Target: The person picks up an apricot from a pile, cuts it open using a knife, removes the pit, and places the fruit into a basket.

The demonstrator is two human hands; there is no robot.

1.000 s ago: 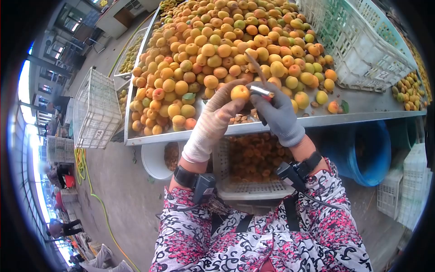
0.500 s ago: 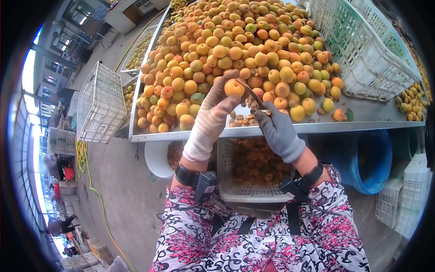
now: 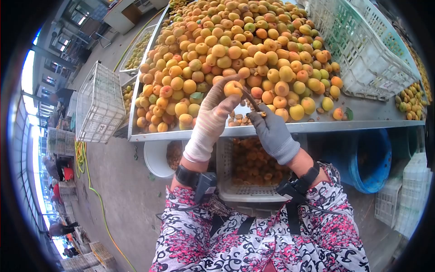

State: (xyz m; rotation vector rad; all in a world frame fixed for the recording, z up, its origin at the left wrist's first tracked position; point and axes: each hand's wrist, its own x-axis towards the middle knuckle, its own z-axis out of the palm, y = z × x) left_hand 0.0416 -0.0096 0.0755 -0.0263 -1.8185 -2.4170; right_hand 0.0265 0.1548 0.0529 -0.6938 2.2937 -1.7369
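My left hand (image 3: 213,113), in a pale, stained glove, holds an orange apricot (image 3: 233,89) between thumb and fingers. In a grey glove, my right hand (image 3: 273,131) is closed on a thin knife (image 3: 250,99), whose curved dark blade touches or nearly touches the apricot's right side. Both hands are over the front edge of the metal table (image 3: 317,127). Beyond them lies a large heap of apricots (image 3: 226,45). Small brown pits (image 3: 239,119) lie on the table between my wrists.
Below the table edge are a crate of apricot pieces (image 3: 253,195), a white bucket (image 3: 156,158) and a blue barrel (image 3: 374,161). A white crate (image 3: 362,54) stands on the table at right, another (image 3: 100,104) at left. A yellow-green hose (image 3: 97,195) crosses the floor. People are far left.
My right hand has moved slightly left and down, and the knife has shifted beside the apricot. My left hand stays nearly in place with the same apricot.
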